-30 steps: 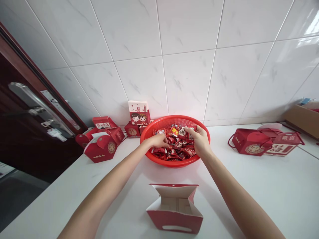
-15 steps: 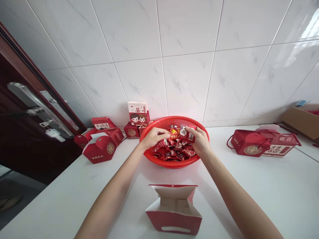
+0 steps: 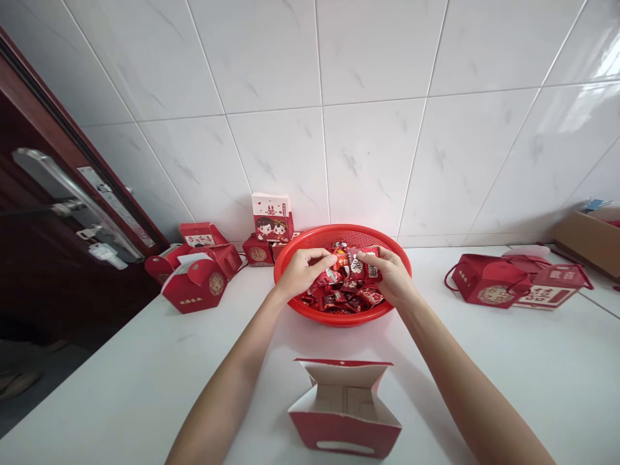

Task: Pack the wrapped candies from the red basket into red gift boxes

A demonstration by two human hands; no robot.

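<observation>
Both hands are over a red plastic basket (image 3: 339,321) that holds many small wrapped candies (image 3: 336,300). My left hand (image 3: 306,270) is closed, with thumb and fingers pinching red candy packets (image 3: 334,274) at the basket's left side. In my right hand (image 3: 390,274) are red wrapped candies (image 3: 357,265) with white lettering, gripped between thumb and fingers. Between my forearms, close to me, a red paper gift box (image 3: 346,433) stands with its top open and its white inside bare.
Red gift boxes (image 3: 198,284) stand at the left by a dark door with a metal handle (image 3: 77,206). A box with two cartoon figures (image 3: 272,223) leans near the tiled wall. More red boxes (image 3: 491,281) are at the right, with a cardboard carton (image 3: 593,239) behind.
My left hand has moved slightly right, closer to my right hand, over the candies. The view has shifted a little. Both hands still grip packets.
</observation>
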